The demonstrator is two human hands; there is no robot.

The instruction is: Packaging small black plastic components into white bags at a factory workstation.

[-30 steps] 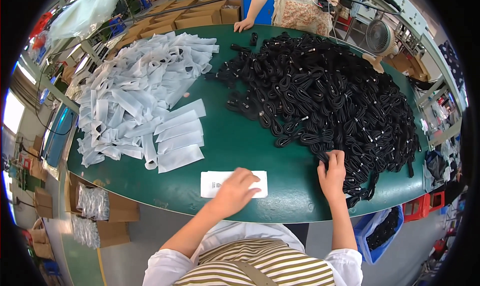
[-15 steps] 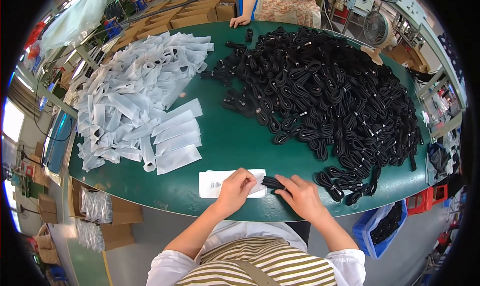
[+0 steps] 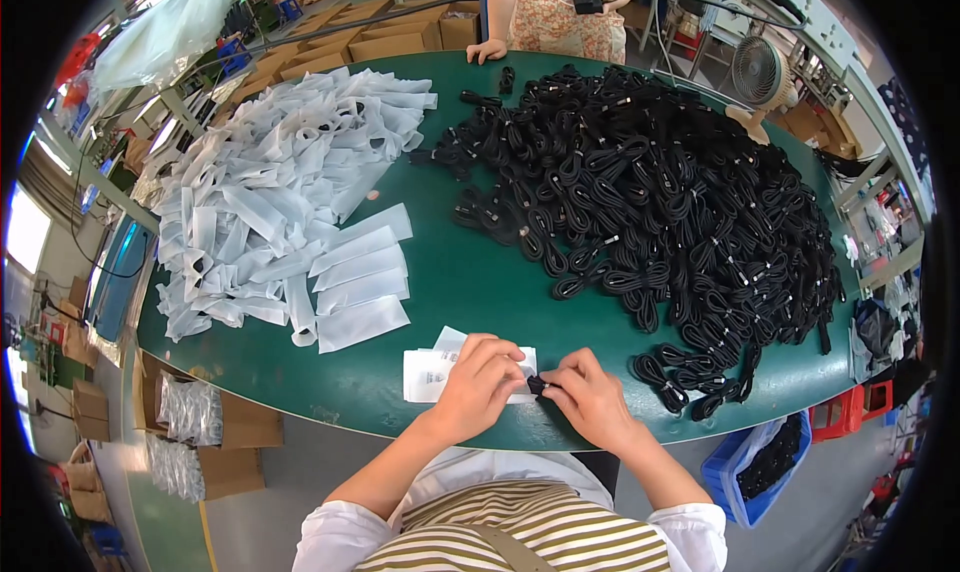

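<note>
My left hand [image 3: 474, 384] is closed, its thumb and fingers pinching the right end of a flat white plastic bag [image 3: 424, 376] at the table's near edge. Facing it, my right hand [image 3: 592, 400] pinches a coiled black cable [image 3: 537, 384]. Only a short dark part of the cable shows at the bag's mouth, between the two hands; how much lies inside the bag is hidden. Another white sheet or bag [image 3: 450, 338] sticks out at an angle behind the printed one.
Frosted bags [image 3: 270, 192] are heaped on the left of the green table [image 3: 470, 282], with several laid out in a row [image 3: 362, 322]. Bundled black cables [image 3: 660, 182] cover the right. Across the table, a person's hand [image 3: 487, 51] rests near a fan [image 3: 758, 70].
The cable has gone further left toward the bag, and less of it shows. My right hand has closed in around its end. A white corner now sticks out behind the bag.
</note>
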